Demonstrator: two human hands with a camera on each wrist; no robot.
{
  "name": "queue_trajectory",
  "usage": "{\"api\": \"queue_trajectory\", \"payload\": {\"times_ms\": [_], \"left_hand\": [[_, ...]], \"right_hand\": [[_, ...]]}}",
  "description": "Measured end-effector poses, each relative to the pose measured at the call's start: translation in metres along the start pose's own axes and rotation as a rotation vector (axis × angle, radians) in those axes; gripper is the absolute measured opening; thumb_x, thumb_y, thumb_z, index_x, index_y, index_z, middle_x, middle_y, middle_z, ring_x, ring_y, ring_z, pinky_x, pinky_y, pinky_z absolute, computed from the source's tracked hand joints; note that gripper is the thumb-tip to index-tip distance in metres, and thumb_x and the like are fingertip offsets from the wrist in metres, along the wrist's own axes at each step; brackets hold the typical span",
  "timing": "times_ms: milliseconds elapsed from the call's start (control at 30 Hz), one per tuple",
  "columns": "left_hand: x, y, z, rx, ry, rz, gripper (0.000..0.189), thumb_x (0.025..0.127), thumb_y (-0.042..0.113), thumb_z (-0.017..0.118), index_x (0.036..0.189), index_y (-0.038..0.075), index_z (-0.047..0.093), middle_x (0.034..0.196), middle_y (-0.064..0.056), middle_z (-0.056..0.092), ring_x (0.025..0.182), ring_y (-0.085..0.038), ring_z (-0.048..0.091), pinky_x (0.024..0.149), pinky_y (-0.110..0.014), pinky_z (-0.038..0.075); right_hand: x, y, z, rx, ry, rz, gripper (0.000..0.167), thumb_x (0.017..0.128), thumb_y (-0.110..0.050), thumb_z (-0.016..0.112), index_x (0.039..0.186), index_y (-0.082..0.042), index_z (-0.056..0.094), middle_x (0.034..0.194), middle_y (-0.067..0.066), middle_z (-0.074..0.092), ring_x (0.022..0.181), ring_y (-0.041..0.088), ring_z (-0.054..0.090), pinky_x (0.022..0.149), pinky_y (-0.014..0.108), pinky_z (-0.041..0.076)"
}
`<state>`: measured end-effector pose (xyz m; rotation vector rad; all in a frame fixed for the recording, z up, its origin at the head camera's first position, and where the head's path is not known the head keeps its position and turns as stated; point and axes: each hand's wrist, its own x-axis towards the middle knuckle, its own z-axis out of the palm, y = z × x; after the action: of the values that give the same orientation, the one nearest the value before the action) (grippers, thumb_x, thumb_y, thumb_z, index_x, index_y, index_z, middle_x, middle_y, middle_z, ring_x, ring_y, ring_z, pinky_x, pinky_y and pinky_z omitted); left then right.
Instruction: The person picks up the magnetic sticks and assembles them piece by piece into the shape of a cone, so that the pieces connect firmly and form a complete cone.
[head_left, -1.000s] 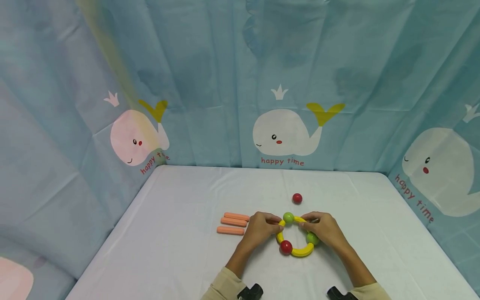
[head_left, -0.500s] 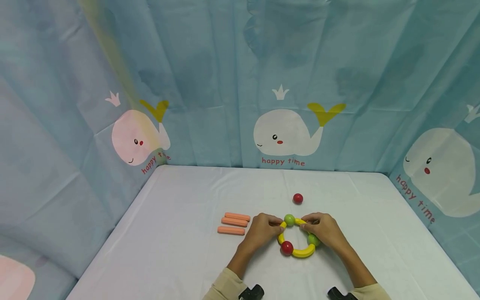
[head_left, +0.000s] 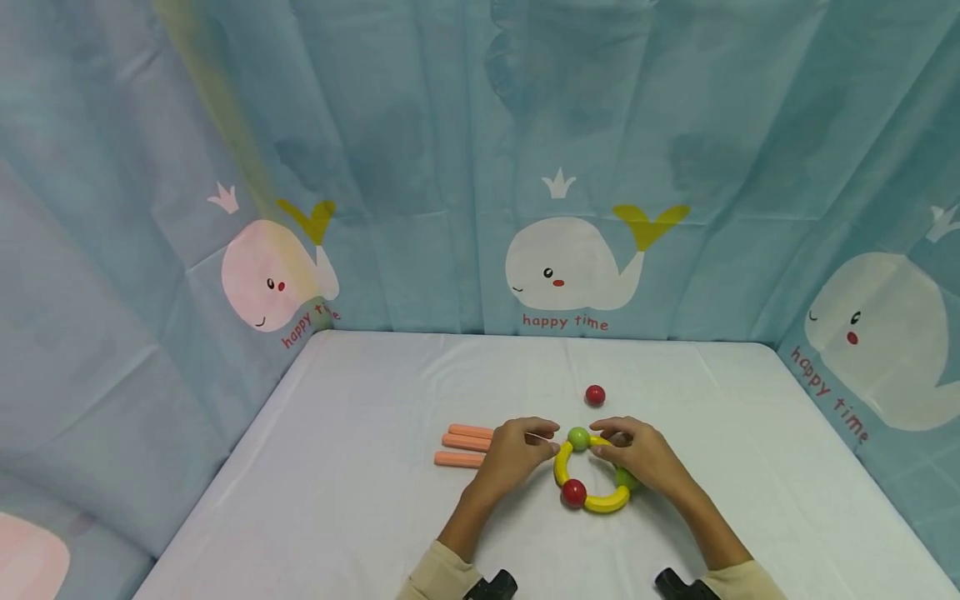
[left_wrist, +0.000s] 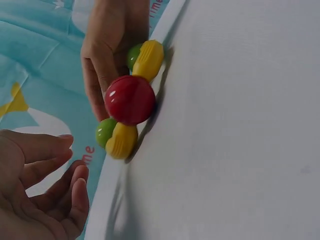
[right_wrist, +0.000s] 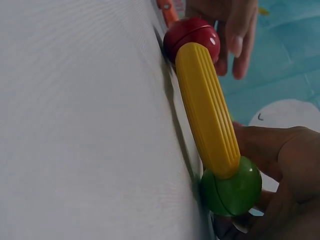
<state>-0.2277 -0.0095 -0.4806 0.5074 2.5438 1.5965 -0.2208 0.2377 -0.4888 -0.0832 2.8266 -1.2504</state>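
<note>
A ring of ribbed, curved yellow bars (head_left: 607,502) joined by toy balls lies on the white table (head_left: 360,517). One red ball (head_left: 573,492) is at its near left, a green ball (head_left: 578,438) at its far side and another green ball (right_wrist: 232,187) at its right. My left hand (head_left: 517,454) is just left of the ring, thumb and fingers parted, with a gap to it in the left wrist view. At the upper right bar, my right hand (head_left: 637,454) has thumb and fingertips spread on either side; whether they touch it is hidden.
Several straight orange bars (head_left: 461,442) lie left of the left hand, partly covered by it. A loose red ball (head_left: 595,395) sits beyond the ring. A blue whale-print curtain (head_left: 420,167) stands behind the table.
My left hand has let go of the ring's left bar and drawn slightly left. The right hand's fingertips have spread away from its thumb. The ring stays almost where it was.
</note>
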Motion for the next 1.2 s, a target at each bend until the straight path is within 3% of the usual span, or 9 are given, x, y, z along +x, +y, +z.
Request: {"api": "queue_trajectory", "payload": {"times_ms": [167,300,467,533,633,867,967,1200], "left_hand": [[-0.013,-0.003,-0.022,0.036,0.055,0.000,0.028,0.099,0.018,0.076,0.126,0.011,0.077,0.119,-0.006,0.076,0.108,-0.020,0.069,0.091,-0.036,0.060],[-0.025,-0.011,-0.043,0.054,0.104,0.004,0.028,0.097,0.018,0.076,0.125,0.012,0.078,0.121,-0.007,0.074,0.110,-0.024,0.068,0.090,-0.036,0.058],[-0.039,-0.023,-0.067,-0.010,0.108,-0.019,0.032,0.098,0.013,0.076,0.128,0.005,0.075,0.121,-0.014,0.071,0.107,-0.025,0.072,0.084,-0.029,0.061],[-0.044,-0.028,-0.074,-0.052,0.103,-0.041,0.034,0.098,0.010,0.076,0.131,0.003,0.072,0.123,-0.014,0.071,0.109,-0.026,0.073,0.088,-0.033,0.061],[-0.051,-0.033,-0.084,-0.022,0.137,-0.068,0.036,0.096,0.011,0.077,0.132,0.005,0.073,0.124,-0.009,0.072,0.118,-0.027,0.069,0.099,-0.043,0.057],[-0.061,-0.043,-0.096,0.152,0.217,-0.079,0.030,0.088,0.002,0.082,0.118,0.002,0.078,0.123,-0.013,0.074,0.126,-0.041,0.064,0.104,-0.059,0.052],[-0.063,-0.049,-0.098,0.205,0.208,-0.085,0.028,0.086,-0.001,0.083,0.113,0.003,0.079,0.120,-0.014,0.074,0.123,-0.041,0.066,0.103,-0.058,0.053],[-0.064,-0.056,-0.099,0.216,0.171,-0.102,0.027,0.085,0.000,0.085,0.111,0.005,0.080,0.117,-0.010,0.075,0.109,-0.027,0.068,0.089,-0.042,0.057]], "right_hand": [[0.007,-0.002,0.002,-0.008,-0.036,-0.094,0.035,0.094,-0.030,0.082,0.127,-0.019,0.077,0.124,0.004,0.073,0.104,0.021,0.062,0.088,0.037,0.054],[0.013,-0.005,0.004,-0.040,-0.056,-0.145,0.034,0.095,-0.026,0.081,0.128,-0.017,0.077,0.124,0.004,0.073,0.102,0.019,0.064,0.084,0.032,0.055],[0.017,-0.010,0.005,-0.054,-0.084,-0.117,0.031,0.095,-0.022,0.082,0.125,-0.017,0.079,0.116,0.003,0.074,0.096,0.018,0.062,0.072,0.026,0.054],[0.018,-0.012,0.005,-0.053,-0.091,-0.093,0.030,0.094,-0.022,0.082,0.123,-0.017,0.079,0.114,0.003,0.074,0.095,0.019,0.062,0.070,0.026,0.055],[0.018,-0.013,0.005,-0.056,-0.089,-0.059,0.029,0.094,-0.024,0.083,0.122,-0.019,0.079,0.113,0.003,0.074,0.096,0.020,0.063,0.072,0.029,0.057],[0.018,-0.008,0.004,-0.042,-0.067,-0.014,0.028,0.093,-0.025,0.083,0.120,-0.018,0.077,0.115,0.003,0.073,0.100,0.023,0.066,0.079,0.034,0.061],[0.017,-0.006,0.001,-0.040,-0.062,-0.018,0.029,0.093,-0.026,0.084,0.119,-0.017,0.076,0.116,0.004,0.073,0.098,0.023,0.065,0.077,0.031,0.059],[0.012,-0.005,-0.003,-0.052,-0.036,-0.014,0.029,0.092,-0.026,0.084,0.117,-0.014,0.075,0.117,0.008,0.073,0.094,0.023,0.063,0.074,0.030,0.055]]}}
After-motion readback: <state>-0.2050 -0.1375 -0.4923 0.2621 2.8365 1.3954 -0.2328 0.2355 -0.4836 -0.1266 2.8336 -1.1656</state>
